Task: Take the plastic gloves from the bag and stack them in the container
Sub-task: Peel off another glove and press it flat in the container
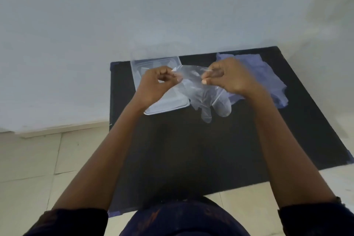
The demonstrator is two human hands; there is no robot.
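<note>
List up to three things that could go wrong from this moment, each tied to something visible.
1. The clear glove hangs limp from the left hand and right hand; it may crumple when lowered.
2. It hangs beside the container, not over it, so it may land on the black mat.
3. The thin cuff could slip either grip.

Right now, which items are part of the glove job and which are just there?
In the job: clear plastic glove, pinched by left hand and right hand; clear container; bluish bag.
Just there: black mat, tiled floor.
</note>
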